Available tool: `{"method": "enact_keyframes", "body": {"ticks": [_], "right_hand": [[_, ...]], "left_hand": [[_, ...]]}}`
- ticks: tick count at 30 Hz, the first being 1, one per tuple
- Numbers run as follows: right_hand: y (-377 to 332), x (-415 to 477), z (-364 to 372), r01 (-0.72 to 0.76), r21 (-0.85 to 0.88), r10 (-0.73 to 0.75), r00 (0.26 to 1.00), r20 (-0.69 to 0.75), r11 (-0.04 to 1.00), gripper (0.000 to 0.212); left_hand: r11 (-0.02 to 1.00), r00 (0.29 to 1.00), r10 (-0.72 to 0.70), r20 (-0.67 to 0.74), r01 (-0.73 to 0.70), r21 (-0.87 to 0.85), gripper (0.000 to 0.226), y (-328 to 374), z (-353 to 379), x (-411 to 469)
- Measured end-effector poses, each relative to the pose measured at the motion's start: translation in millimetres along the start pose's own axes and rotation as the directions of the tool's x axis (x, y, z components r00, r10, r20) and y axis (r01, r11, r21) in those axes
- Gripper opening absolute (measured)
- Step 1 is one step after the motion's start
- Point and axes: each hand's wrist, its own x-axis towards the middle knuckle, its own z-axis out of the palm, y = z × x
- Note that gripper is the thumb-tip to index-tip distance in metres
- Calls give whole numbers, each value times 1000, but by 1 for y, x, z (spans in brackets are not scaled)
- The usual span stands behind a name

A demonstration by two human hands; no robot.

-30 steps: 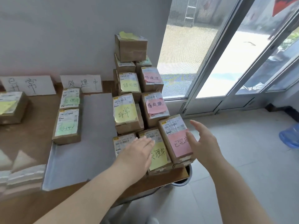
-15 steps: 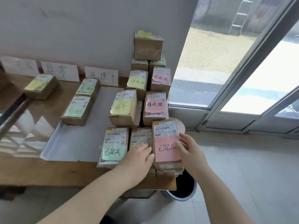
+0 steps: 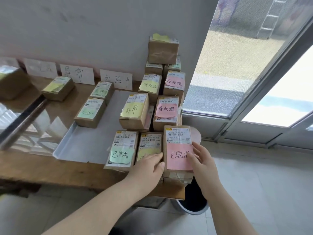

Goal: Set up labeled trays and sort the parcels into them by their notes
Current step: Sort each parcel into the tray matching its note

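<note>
A brown parcel with a pink note [image 3: 177, 138] lies on top of another at the table's front right corner. My right hand [image 3: 202, 161] holds its right edge, thumb on the note. My left hand [image 3: 149, 168] lies flat on the neighbouring yellow-note parcel [image 3: 149, 143], fingertips against the pink-note parcel's left side. A green-note parcel [image 3: 121, 150] lies left of that. A grey tray [image 3: 81, 150] holds two green-note parcels [image 3: 90, 111] below a white label card [image 3: 116, 79]. Two more cards [image 3: 77, 74] lean on the wall.
Several more parcels with yellow and pink notes are stacked at the back right [image 3: 163, 48]. One parcel [image 3: 57, 88] lies under the middle card. A dark bin [image 3: 193, 206] stands below the wooden table [image 3: 50, 168] corner. Glass doors [image 3: 254, 65] are to the right.
My right hand came in from the right and took the pink-note parcel's edge. My left hand slid right to its left side. My view turned left and down.
</note>
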Motion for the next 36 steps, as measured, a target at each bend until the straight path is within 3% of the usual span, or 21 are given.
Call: {"method": "enact_keyframes", "body": {"ticks": [18, 26, 30, 33, 36], "right_hand": [[-3, -7, 2, 91, 188, -88, 996, -26, 978, 34], [-20, -6, 4, 100, 191, -131, 979, 154, 976, 46], [-23, -7, 13, 117, 190, -142, 982, 122, 975, 43], [-25, -7, 19, 101, 209, -117, 991, 64, 973, 40], [-23, -4, 23, 84, 225, -96, 995, 39, 971, 40]], "left_hand": [[991, 985, 118, -127, -126, -51, 48, 3, -10, -12], [981, 971, 133, -201, -158, -115, 47, -1, -24, -11], [985, 967, 144, -210, -161, -68, 47, -11, -34, -12], [999, 959, 31, -280, -41, -30, 48, -34, -46, -9], [970, 917, -234, -323, 197, -143, 56, -63, -59, -5]]}}
